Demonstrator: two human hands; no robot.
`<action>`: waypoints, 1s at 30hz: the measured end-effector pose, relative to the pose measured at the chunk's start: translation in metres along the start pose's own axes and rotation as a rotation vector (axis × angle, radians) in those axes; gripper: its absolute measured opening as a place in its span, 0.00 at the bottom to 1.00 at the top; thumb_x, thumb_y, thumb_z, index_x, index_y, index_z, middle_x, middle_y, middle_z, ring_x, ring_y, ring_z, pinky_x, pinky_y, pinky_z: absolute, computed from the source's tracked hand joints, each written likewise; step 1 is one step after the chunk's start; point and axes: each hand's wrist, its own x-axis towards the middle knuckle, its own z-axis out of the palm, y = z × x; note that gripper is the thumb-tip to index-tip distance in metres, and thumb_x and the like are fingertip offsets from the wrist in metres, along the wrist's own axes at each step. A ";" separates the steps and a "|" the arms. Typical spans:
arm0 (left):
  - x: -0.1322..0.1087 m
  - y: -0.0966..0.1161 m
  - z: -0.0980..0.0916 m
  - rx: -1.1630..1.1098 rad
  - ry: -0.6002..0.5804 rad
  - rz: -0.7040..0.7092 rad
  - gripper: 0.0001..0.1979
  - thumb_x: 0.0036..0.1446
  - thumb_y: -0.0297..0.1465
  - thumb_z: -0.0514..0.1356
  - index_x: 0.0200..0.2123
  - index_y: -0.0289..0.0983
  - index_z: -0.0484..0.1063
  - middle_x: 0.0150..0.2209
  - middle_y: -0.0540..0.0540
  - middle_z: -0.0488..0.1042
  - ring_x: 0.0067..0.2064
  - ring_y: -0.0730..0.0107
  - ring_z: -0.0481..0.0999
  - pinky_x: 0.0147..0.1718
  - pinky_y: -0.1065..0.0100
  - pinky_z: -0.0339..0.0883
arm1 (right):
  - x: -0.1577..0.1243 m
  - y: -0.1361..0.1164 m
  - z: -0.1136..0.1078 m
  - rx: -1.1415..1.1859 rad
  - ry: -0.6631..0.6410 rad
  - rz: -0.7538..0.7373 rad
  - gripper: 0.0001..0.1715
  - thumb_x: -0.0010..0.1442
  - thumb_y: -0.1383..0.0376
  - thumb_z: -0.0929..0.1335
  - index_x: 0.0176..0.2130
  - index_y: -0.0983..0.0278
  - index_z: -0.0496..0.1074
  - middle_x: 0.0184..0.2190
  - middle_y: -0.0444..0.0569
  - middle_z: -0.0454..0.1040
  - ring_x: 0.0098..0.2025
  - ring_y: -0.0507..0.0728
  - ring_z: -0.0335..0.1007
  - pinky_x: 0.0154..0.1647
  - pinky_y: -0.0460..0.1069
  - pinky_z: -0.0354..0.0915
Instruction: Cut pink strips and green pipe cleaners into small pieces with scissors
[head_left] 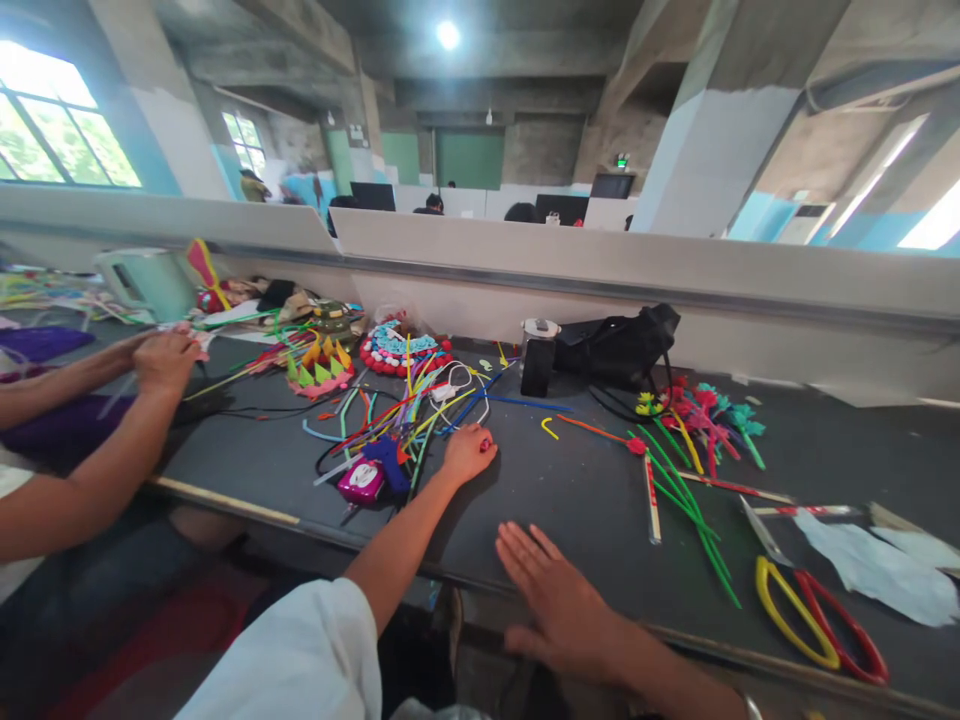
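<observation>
My left hand (470,455) rests on the dark table with its fingers curled closed. A small reddish-purple bit shows at the fingers, too small to name. Over the table's front edge, my right hand (551,590) is spread palm down and holds nothing. Left of my left hand lies a tangle of colourful pipe cleaners (420,410). Beside it are a shiny magenta object (361,482) with a white label and a dark blue object (390,462). A short hooked yellow piece (550,428) and an orange pipe cleaner (592,429) lie to the right.
Scissors (799,605) with yellow and red handles lie at right near white paper (877,565). Green stems (694,520) and pipe-cleaner flowers (705,415) lie behind. A black bag (619,350), phone (537,367) and cup stand along the partition. A co-worker's hands (166,358) work at left.
</observation>
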 end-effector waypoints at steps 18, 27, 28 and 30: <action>0.002 -0.005 0.003 -0.058 0.028 0.108 0.05 0.53 0.34 0.61 0.30 0.39 0.75 0.32 0.47 0.73 0.37 0.67 0.71 0.40 0.67 0.62 | 0.017 0.051 0.004 -0.142 0.143 0.266 0.42 0.65 0.47 0.58 0.67 0.68 0.48 0.68 0.59 0.47 0.69 0.62 0.40 0.67 0.62 0.43; -0.003 0.009 -0.008 -0.072 0.159 0.128 0.07 0.56 0.31 0.58 0.37 0.39 0.74 0.42 0.44 0.72 0.48 0.61 0.67 0.50 0.60 0.57 | -0.029 -0.049 0.063 0.243 0.221 -0.058 0.38 0.61 0.51 0.64 0.66 0.58 0.54 0.63 0.55 0.60 0.65 0.66 0.53 0.63 0.65 0.52; -0.004 0.012 -0.010 -0.071 0.175 0.129 0.07 0.56 0.31 0.57 0.37 0.39 0.74 0.43 0.43 0.72 0.49 0.60 0.67 0.51 0.59 0.57 | -0.032 -0.050 0.079 0.320 0.267 -0.001 0.34 0.62 0.53 0.64 0.64 0.58 0.59 0.61 0.55 0.65 0.62 0.64 0.60 0.60 0.61 0.59; -0.003 0.019 -0.013 -0.074 0.197 0.130 0.07 0.56 0.29 0.56 0.37 0.39 0.74 0.44 0.43 0.71 0.50 0.60 0.66 0.51 0.59 0.56 | -0.039 -0.049 0.112 0.480 0.380 0.238 0.21 0.62 0.54 0.62 0.52 0.54 0.72 0.51 0.50 0.75 0.54 0.61 0.70 0.55 0.56 0.66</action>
